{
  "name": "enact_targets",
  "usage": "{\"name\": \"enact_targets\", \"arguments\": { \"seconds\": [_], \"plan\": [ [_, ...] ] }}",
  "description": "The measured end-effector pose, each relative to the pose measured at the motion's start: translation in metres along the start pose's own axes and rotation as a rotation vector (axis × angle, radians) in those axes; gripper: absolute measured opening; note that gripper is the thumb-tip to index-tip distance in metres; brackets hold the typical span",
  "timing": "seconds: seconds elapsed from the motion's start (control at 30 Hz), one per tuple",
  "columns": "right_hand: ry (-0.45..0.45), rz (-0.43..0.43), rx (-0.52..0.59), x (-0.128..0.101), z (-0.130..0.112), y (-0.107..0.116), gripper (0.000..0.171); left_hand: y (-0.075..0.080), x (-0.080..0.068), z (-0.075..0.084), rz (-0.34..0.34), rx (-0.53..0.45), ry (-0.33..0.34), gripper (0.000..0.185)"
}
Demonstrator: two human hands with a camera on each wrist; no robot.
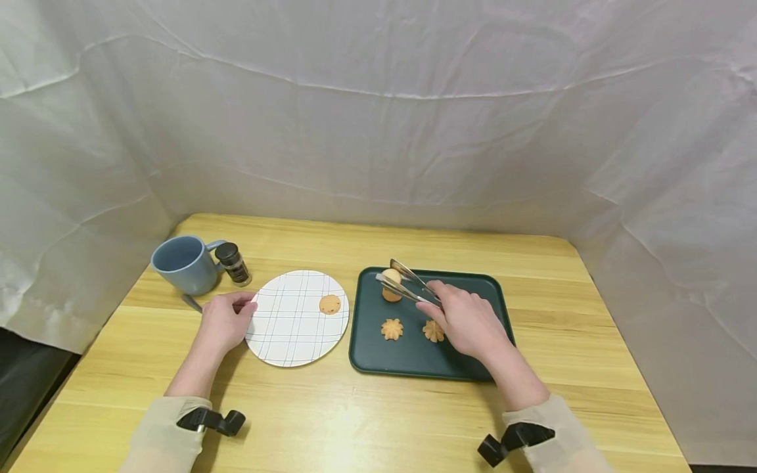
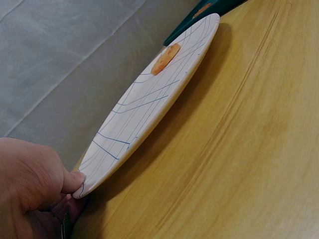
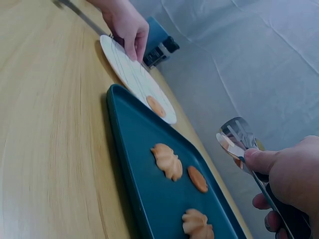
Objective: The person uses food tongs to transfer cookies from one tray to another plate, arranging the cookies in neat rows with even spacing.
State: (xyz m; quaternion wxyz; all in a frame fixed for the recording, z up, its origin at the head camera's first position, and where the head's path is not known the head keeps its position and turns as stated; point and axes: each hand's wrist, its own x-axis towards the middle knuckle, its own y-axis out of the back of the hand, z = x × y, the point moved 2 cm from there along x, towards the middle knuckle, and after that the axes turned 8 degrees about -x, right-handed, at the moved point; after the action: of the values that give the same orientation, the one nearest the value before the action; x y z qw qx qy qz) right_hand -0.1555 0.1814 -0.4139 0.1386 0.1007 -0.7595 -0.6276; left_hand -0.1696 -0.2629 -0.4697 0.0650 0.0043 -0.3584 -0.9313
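Observation:
My left hand [image 1: 227, 318] pinches the near left rim of a white plate [image 1: 296, 328] with blue grid lines; the left wrist view shows the thumb [image 2: 75, 181] on the plate [image 2: 149, 114] edge. One round cookie [image 1: 330, 304] lies on the plate. My right hand [image 1: 464, 318] grips metal tongs [image 1: 408, 284] over the far left of a dark green tray [image 1: 485, 289]. The tong tips [image 3: 234, 139] hold a round cookie [image 1: 390, 276] just above the tray. A round cookie [image 3: 198, 179] and two flower cookies [image 1: 391, 328] [image 1: 434, 330] lie on the tray.
A blue mug [image 1: 183, 263] and a small dark-capped jar [image 1: 233, 263] stand at the back left of the wooden table [image 1: 378, 407]. A spoon handle [image 1: 192, 302] lies beside the mug. White cloth walls close in the back and sides.

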Motion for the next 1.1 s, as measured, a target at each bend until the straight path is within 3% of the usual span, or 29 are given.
{"name": "enact_targets", "arguments": {
  "seconds": [0.57, 1.1],
  "plan": [
    [0.077, 0.014, -0.015, 0.018, -0.035, -0.009, 0.056, -0.001, 0.001, -0.002, -0.003, -0.017, 0.008, 0.028],
    [0.126, -0.027, -0.034, 0.035, -0.070, -0.018, 0.056, 0.000, 0.000, -0.001, 0.002, -0.021, 0.009, 0.030]
  ]
}}
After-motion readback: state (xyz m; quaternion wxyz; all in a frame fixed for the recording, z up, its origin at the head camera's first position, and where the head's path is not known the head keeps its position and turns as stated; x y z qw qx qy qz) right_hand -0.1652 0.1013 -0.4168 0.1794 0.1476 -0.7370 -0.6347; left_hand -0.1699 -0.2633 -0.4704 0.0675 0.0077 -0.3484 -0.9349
